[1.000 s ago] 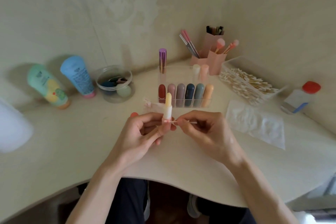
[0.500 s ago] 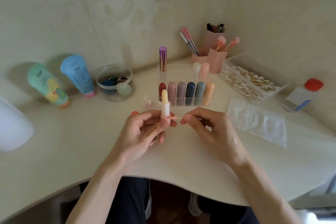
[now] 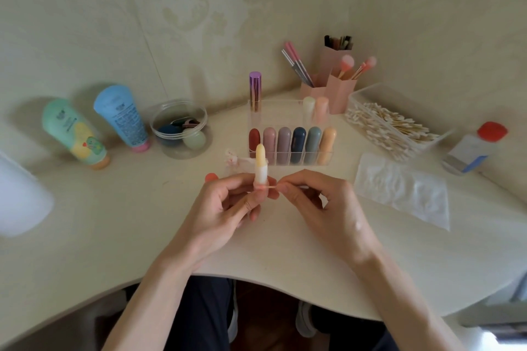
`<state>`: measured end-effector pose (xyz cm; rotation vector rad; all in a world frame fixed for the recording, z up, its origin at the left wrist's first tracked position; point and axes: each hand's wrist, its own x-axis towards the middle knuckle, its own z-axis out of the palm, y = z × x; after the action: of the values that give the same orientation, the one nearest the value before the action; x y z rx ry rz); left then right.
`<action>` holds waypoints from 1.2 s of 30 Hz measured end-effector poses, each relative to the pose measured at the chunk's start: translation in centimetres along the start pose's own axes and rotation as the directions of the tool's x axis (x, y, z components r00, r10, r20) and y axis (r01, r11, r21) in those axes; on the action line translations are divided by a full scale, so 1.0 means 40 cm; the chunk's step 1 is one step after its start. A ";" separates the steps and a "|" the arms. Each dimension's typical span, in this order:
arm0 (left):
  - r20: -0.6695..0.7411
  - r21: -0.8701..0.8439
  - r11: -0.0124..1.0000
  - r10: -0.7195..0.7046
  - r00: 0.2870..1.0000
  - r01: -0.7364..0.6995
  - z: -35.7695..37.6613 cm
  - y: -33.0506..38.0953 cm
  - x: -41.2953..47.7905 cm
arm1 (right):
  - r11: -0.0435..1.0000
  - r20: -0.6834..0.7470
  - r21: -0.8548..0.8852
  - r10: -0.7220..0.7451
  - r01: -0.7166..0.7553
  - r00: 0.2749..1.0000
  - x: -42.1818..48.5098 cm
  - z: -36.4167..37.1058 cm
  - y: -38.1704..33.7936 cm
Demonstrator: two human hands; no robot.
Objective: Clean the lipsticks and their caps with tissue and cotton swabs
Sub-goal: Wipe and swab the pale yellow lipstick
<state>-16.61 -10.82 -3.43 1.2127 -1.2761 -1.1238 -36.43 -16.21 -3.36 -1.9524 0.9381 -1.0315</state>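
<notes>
My left hand (image 3: pixel 228 202) grips an uncapped pale yellow lipstick (image 3: pixel 261 164) upright above the desk. Its white sleeve shows above my fingers; the base is hidden in my grip. My right hand (image 3: pixel 322 205) pinches a thin cotton swab (image 3: pixel 271 186), whose tip touches the lipstick just below the white sleeve. A small orange cap (image 3: pixel 211 177) lies on the desk behind my left hand. Several capped lipsticks stand in a clear holder (image 3: pixel 291 142). A flat tissue (image 3: pixel 402 185) lies to the right.
A clear box of cotton swabs (image 3: pixel 390 122) sits at the back right beside a red-capped bottle (image 3: pixel 473 148). Pink brush cups (image 3: pixel 333 85), a purple tube (image 3: pixel 254 91), a clear jar (image 3: pixel 181 128) and two cream tubes (image 3: pixel 97 128) line the wall. A crumpled used tissue (image 3: pixel 235 159) lies behind my hands.
The swab tip went from beside the lipstick to touching it below the white sleeve. Both hands stayed nearly in place, and the lipstick stays upright.
</notes>
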 end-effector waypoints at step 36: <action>0.032 -0.115 0.993 -0.026 0.999 0.029 0.000 0.004 -0.001 | 0.984 -0.037 -0.151 -0.106 0.099 0.994 -0.004 0.022 0.007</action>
<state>-16.62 -10.77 -3.28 1.1336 -1.2035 -1.2238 -35.81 -15.97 -4.03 -2.1280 0.9716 -1.0944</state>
